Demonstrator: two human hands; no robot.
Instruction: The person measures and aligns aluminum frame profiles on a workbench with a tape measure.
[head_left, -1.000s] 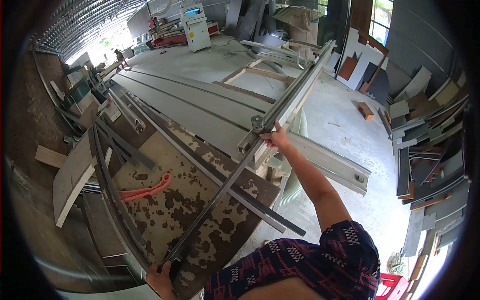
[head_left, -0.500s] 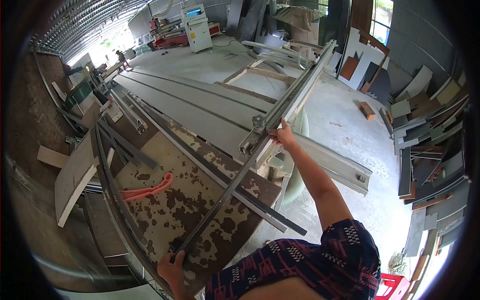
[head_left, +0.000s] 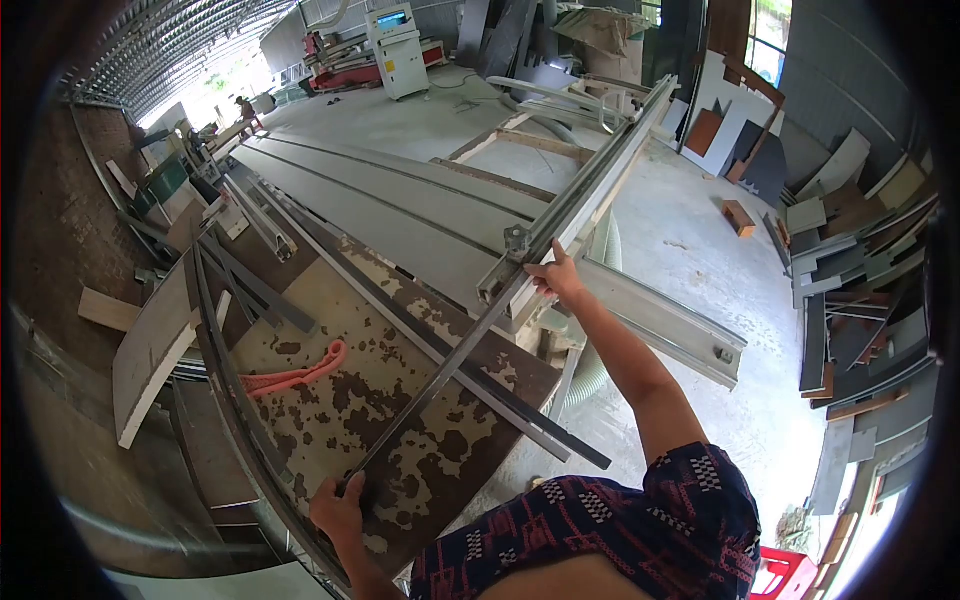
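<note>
A long, narrow dark strip lies slantwise across a worn, patchy board and reaches up to a metal guide rail. At its near end, my left hand is closed around it, thumb on top. My right hand is farther along, closed at the strip where it meets the rail, with the index finger pointing up along the rail; its lower fingers are partly hidden. A black knob sits on the rail just left of my right hand. Beneath the strip, a dark-edged bar crosses it.
A pink cloth-like loop lies on the patchy board. The long grooved machine table extends away. A ribbed hose hangs below the rail. Offcut panels lean at right; a white control cabinet stands behind. A person is far off.
My right hand has shifted slightly left and up along the rail. My left hand has moved a little up and left, and the strip has moved slightly left with them.
</note>
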